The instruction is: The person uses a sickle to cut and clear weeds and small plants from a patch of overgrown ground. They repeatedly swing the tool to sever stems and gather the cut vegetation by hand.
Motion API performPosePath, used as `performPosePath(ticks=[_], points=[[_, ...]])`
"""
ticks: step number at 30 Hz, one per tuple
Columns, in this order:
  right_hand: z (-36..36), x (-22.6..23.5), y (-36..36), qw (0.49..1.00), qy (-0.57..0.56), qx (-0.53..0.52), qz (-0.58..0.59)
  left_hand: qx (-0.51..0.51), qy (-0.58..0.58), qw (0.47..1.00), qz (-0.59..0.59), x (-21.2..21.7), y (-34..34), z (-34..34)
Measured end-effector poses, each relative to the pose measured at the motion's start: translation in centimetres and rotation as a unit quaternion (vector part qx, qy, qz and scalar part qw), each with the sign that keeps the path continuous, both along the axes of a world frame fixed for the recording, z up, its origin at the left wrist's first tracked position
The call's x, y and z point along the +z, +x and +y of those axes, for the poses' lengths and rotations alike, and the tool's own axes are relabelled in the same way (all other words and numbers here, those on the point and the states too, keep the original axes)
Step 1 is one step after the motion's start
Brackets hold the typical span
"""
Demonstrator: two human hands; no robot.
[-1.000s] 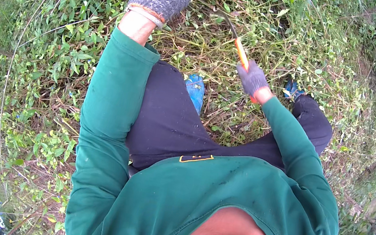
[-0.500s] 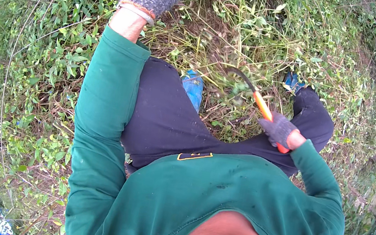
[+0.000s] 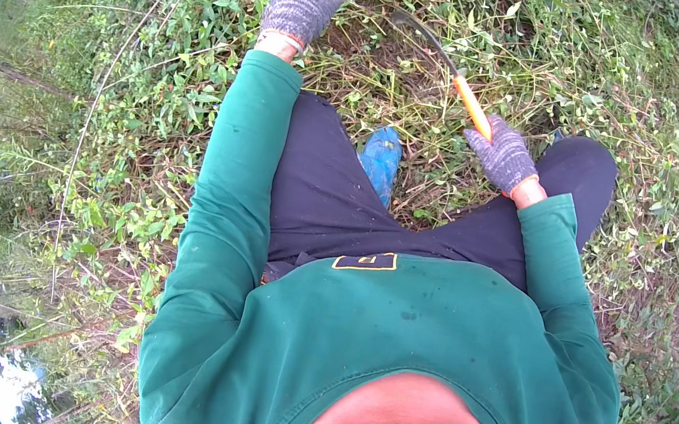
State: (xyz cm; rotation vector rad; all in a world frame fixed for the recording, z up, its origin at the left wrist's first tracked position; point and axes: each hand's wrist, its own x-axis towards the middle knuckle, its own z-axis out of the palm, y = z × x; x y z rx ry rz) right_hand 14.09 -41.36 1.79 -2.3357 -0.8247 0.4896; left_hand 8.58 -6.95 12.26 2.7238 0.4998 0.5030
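I squat over weedy ground in a green long-sleeved top and dark trousers. My right hand, in a grey knitted glove, grips the orange handle of a sickle. Its dark curved blade arcs up and left over dry cut stems and green weeds. My left hand, also gloved, reaches forward with fingers curled into the low plants; whether it holds stems is hidden. A blue boot shows between my knees.
Green creeping weeds and thin dry stalks cover the ground on all sides. Taller grass stems bend along the left. Bare brown earth and litter lie to the right of my knee.
My right hand has swung the sickle from low by my right knee back up toward the weeds ahead. My left hand has shifted right and stays in the plants.
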Motion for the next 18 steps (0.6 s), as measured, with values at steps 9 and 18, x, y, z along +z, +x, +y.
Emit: performPosePath(ticks=[9, 18], points=[[-0.5, -0.1, 2.3, 0.986, 0.135, -0.09, 0.026, -0.071, -0.139, 0.987, -0.045, 4.1, -6.0, -8.0], [-2.1, -0.7, 1.5, 0.98, 0.092, -0.096, 0.151, -0.115, -0.22, 0.963, -0.11, 2.5, -3.8, -7.2]])
